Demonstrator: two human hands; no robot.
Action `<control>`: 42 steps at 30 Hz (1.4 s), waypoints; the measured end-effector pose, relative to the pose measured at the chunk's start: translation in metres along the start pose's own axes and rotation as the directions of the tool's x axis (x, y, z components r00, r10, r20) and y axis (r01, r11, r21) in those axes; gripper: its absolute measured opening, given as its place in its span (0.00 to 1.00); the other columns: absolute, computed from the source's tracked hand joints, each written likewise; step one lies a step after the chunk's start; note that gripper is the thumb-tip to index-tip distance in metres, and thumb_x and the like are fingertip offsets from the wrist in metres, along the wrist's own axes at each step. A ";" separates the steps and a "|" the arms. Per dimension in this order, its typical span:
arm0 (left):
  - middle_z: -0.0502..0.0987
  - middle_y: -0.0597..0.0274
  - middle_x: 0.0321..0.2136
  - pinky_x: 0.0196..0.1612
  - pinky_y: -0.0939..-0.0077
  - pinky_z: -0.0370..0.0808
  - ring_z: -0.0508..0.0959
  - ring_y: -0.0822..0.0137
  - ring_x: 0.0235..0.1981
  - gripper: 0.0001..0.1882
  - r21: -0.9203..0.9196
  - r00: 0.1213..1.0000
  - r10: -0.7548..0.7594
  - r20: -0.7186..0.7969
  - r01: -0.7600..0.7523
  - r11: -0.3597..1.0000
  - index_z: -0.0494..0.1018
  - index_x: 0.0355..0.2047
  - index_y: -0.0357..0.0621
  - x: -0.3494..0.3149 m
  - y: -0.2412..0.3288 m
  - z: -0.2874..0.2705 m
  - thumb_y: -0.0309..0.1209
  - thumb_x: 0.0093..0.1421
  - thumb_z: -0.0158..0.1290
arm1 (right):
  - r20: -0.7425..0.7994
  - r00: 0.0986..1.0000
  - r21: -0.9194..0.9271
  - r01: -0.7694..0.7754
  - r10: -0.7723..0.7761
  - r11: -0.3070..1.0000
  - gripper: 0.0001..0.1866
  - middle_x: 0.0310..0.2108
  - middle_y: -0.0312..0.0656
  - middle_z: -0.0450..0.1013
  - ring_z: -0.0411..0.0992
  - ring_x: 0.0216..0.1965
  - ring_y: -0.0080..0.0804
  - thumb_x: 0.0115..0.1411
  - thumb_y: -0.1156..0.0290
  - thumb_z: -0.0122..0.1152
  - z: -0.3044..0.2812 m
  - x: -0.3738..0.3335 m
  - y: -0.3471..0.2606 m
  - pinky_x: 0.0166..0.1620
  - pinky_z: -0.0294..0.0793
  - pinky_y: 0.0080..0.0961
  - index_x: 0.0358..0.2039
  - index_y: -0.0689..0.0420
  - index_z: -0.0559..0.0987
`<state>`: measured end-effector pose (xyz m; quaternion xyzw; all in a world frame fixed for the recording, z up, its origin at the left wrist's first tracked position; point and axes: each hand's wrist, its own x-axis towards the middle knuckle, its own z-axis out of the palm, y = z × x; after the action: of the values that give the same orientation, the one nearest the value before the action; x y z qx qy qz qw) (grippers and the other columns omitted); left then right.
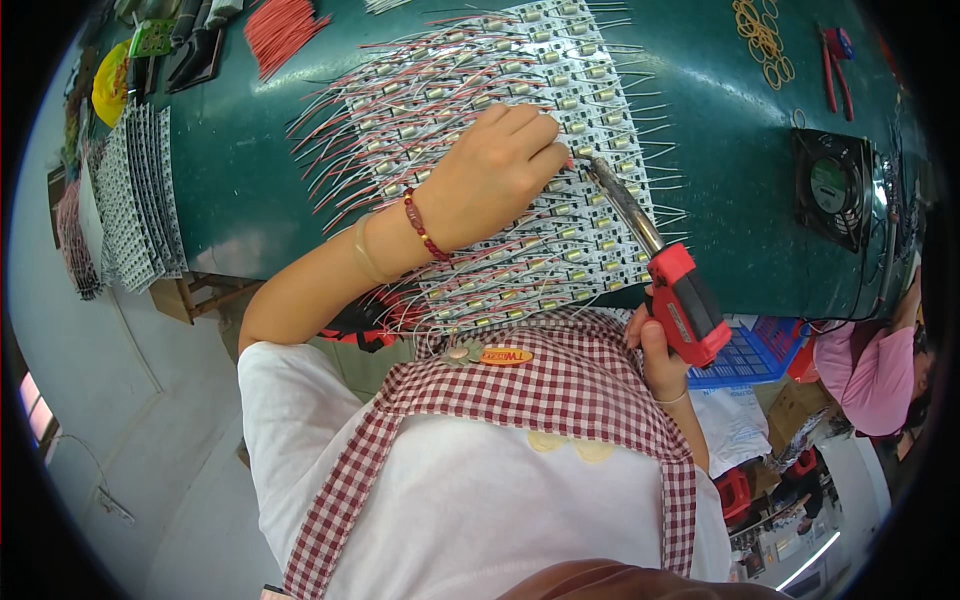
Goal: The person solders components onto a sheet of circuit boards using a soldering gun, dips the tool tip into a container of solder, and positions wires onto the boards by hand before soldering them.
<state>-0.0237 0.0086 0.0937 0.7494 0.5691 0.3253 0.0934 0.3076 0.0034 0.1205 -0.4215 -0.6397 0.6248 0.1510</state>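
A large sheet of white circuit boards (600,110) lies on the green table, with rows of small yellowish components. Many thin red and white wires (345,130) stick out from its left side, and shorter pale ones from its right. My left hand (500,170) reaches over the middle of the sheet, fingers pinched on a short bit of red wire (571,163). In my right hand (657,355) is a soldering iron (688,300) with a red and black handle. Its metal tip meets the board right beside my left fingertips.
On the green table (720,190) lie a red wire bundle (282,35), rubber bands (765,45), red-handled pliers (836,75) and a black fan (832,187). Stacked boards (140,195) stand at left. A blue basket (745,355) and a person in pink (875,375) are at right.
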 end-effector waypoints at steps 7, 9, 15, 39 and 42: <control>0.68 0.60 0.29 0.39 0.67 0.71 0.72 0.60 0.34 0.11 0.007 0.999 0.040 -0.017 -0.040 0.999 0.78 0.37 0.40 -0.003 -0.001 0.001 0.21 0.52 0.56 | 0.026 0.999 0.003 0.022 -0.023 1.000 0.26 0.25 0.39 0.69 0.66 0.24 0.23 0.69 0.61 0.58 -0.001 0.001 0.006 0.30 0.69 0.22 0.60 0.63 0.66; 0.68 0.60 0.29 0.39 0.67 0.71 0.72 0.60 0.34 0.11 0.019 0.999 0.044 -0.019 -0.044 0.999 0.78 0.37 0.39 -0.003 0.000 0.001 0.22 0.52 0.56 | 0.031 0.999 -0.104 0.044 -0.041 0.994 0.26 0.25 0.39 0.69 0.67 0.24 0.23 0.69 0.60 0.58 -0.005 -0.002 0.017 0.30 0.69 0.22 0.60 0.64 0.67; 0.67 0.59 0.29 0.39 0.67 0.72 0.72 0.60 0.34 0.10 0.031 0.999 0.036 -0.020 -0.035 0.999 0.78 0.36 0.39 -0.002 0.001 0.001 0.23 0.52 0.57 | 0.026 0.999 -0.100 0.032 -0.029 0.994 0.30 0.25 0.37 0.69 0.66 0.26 0.23 0.68 0.56 0.59 0.000 -0.001 0.010 0.32 0.70 0.24 0.61 0.64 0.65; 0.69 0.60 0.29 0.39 0.67 0.71 0.73 0.60 0.34 0.13 0.047 0.982 0.114 -0.150 -0.108 0.993 0.78 0.38 0.40 -0.005 0.019 -0.007 0.23 0.50 0.57 | -0.052 0.997 -0.028 0.050 -0.052 0.998 0.33 0.24 0.38 0.69 0.67 0.24 0.24 0.67 0.56 0.61 -0.001 -0.012 0.007 0.32 0.72 0.25 0.62 0.65 0.64; 0.69 0.59 0.30 0.39 0.66 0.71 0.73 0.59 0.33 0.12 -0.030 0.998 0.022 -0.058 -0.024 0.999 0.78 0.38 0.40 -0.011 0.017 0.001 0.22 0.51 0.57 | -0.057 0.996 -0.051 0.063 -0.066 0.997 0.33 0.24 0.38 0.69 0.67 0.24 0.24 0.67 0.55 0.61 0.000 -0.013 0.013 0.33 0.72 0.25 0.62 0.65 0.64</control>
<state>-0.0110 -0.0070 0.0970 0.7447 0.5578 0.3566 0.0844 0.3197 -0.0082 0.1133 -0.4224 -0.6633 0.5911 0.1794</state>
